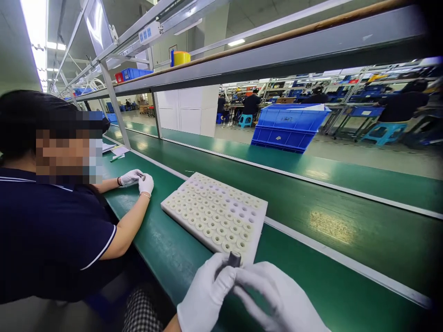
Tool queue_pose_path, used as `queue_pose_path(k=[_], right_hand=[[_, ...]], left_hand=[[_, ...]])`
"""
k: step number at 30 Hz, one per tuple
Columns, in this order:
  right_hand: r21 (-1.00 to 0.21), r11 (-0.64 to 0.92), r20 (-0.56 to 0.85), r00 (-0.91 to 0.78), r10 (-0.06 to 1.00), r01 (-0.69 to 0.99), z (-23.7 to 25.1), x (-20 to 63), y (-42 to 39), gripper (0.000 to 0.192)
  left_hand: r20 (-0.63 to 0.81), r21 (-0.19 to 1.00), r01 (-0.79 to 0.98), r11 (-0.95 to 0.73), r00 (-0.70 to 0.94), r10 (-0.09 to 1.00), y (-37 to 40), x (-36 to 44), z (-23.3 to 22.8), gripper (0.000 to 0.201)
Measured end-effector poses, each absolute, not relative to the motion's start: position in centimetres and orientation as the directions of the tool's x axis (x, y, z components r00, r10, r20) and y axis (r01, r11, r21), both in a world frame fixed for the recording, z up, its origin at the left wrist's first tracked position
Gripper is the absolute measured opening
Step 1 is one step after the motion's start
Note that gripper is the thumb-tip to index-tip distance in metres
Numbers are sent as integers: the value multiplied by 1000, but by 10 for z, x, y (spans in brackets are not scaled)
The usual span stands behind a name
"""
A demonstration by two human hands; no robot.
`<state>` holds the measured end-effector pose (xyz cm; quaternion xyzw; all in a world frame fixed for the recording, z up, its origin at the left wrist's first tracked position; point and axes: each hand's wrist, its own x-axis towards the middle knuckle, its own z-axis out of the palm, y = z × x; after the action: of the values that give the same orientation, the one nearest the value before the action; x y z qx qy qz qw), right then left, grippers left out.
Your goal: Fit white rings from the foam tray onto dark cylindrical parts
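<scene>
My left hand, in a white glove, pinches a small dark cylinder with a pale ring-like top, held upright between thumb and fingers. My right hand, also gloved in white, is curled in from the right. Its fingertips come together against the left thumb at the cylinder's lower end; whatever they grip is hidden there. Just beyond both hands lies a white foam tray with rows of round holes. Pale ring-shaped parts sit in most of the holes, while several holes toward the right side show bare.
A co-worker in a dark shirt sits at my left, white-gloved hands together over the green bench. A conveyor belt runs behind the tray. Stacked blue crates stand beyond, under an overhead shelf.
</scene>
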<state>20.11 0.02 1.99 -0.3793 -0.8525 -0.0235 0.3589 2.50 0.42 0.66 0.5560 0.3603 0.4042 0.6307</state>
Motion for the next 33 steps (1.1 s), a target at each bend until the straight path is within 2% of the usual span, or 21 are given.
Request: queue_pose_path(k=[2,4,6,8,12,15,20,22,24,26,30,33], right_hand=[[-346,663,664,-326,673,664,25,211,0,22],[-419,619,638,-269,721,664,28,219,0,32],[-466,633,573,-334,748,618,29,224,-1,42],[-527,647,492,-423,761,551,29,225,-4,47],[-622,600,450,-397,800,504,32,225,-10,42],[-640,600,487,-351,800,480,34,226,-14,40],[-641,606,500,-342,796,472,35,225,-15,41],[-658,585,484,-328,811,474,34,225,-15,38],[-691,530,425,-316,848,492,34,224,-15,32],[-722,466,360,-297,884,512,35,224,-16,27],[-734,445,355,-270,895,513,38,223,-18,23],[-732,469,370,-290,883,495,40,220,-19,23]], left_hand=[[44,999,-29,-35,395,918,3,20,13,43],[94,984,106,-141,363,927,0,17,21,40],[117,962,188,-197,368,922,-3,15,28,42],[125,957,196,-212,381,916,-7,14,33,46],[132,955,207,-211,342,930,-12,13,31,58],[141,972,127,-196,351,926,-11,12,28,54],[-11,996,-71,49,457,890,-8,13,37,61],[17,1000,-28,-5,437,899,-8,12,41,52],[107,989,49,-140,423,900,-8,11,42,41],[179,967,93,-236,412,894,-9,9,39,39],[162,979,47,-197,403,901,-9,8,30,56],[105,992,20,-126,432,896,-8,10,29,53]])
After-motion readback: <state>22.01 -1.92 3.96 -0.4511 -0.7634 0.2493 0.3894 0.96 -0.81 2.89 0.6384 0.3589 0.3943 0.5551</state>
